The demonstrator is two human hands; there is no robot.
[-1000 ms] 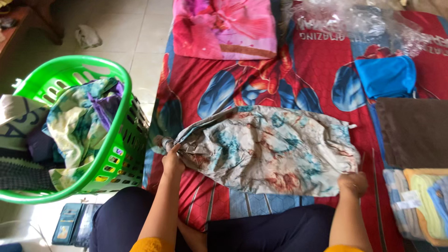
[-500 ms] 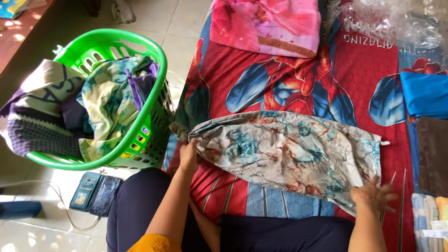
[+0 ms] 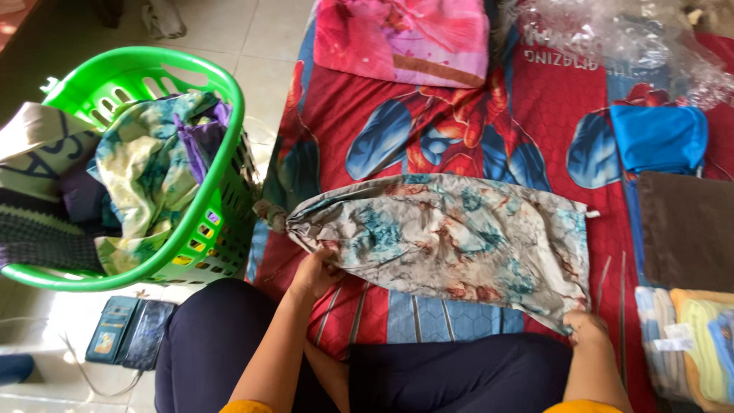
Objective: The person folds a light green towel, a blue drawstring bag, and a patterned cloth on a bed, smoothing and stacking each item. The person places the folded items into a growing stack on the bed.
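Observation:
A grey cloth with teal and rust marbled print [image 3: 451,237] lies spread across a red and blue bed sheet [image 3: 459,130]. Its left end is gathered into a knot near the mattress edge. My left hand [image 3: 313,274] pinches the cloth's near edge just right of that knot. My right hand [image 3: 585,325] grips the cloth's lower right corner. My legs in dark trousers sit below the cloth.
A green laundry basket [image 3: 222,99] full of crumpled clothes stands on the tiled floor at left. A wallet and phone [image 3: 126,333] lie beside it. A pink folded cloth [image 3: 401,38], blue cloth [image 3: 657,138], brown cloth [image 3: 688,229], folded towels [image 3: 684,340] and clear plastic [image 3: 619,34] lie on the bed.
My left hand slid from the knotted end down to the cloth's near edge. My right hand went from flat and spread to gripping the lower right corner. The camera view shifted slightly.

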